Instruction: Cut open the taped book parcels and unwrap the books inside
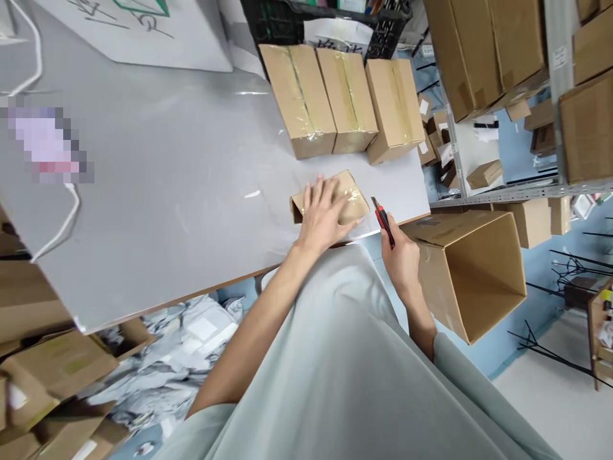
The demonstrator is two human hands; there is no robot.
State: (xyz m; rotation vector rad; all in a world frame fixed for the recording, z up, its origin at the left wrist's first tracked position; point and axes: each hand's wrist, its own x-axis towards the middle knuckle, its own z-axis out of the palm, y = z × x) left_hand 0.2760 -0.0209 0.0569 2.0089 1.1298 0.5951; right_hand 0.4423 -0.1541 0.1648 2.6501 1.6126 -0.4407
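Observation:
A small cardboard box (353, 197) with glossy tape lies near the front edge of the table. My left hand (322, 214) rests over it and holds it, the fingers across its top and the thumb along its near right side. The box's left end looks dark and partly open. Just to the right, my right hand (400, 255) grips a red and black box cutter (383, 222). Its blade is out and points up and left, apart from the box. Behind them three taped cardboard boxes (348, 102) stand in a row.
A grey table (182, 179) spreads to the left, with a white cable and a blurred item on it. At the back is a black crate (282, 29). To my right, a large open carton (486, 275) stands below shelves of boxes. Grey plastic bags (191, 358) lie beneath the table.

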